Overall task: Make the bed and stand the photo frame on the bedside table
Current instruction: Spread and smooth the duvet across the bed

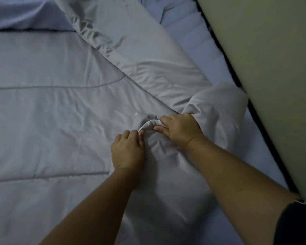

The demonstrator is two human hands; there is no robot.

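A pale grey quilted comforter (48, 106) lies flat over the left of the bed, its right part folded back in a long bunched roll running from top centre to lower right. My left hand (127, 151) pinches a fold of that bunched fabric. Just to its right, my right hand (180, 131) grips the same bunched edge, fingers curled into the cloth. Beneath the roll, the light blue fitted sheet (198, 39) shows along the right side of the mattress. No photo frame or bedside table is in view.
A blue-covered pillow (19, 13) lies at the top left, at the head of the bed. A beige wall (268, 68) runs close along the bed's right side, with a dark narrow gap (237, 78) between them.
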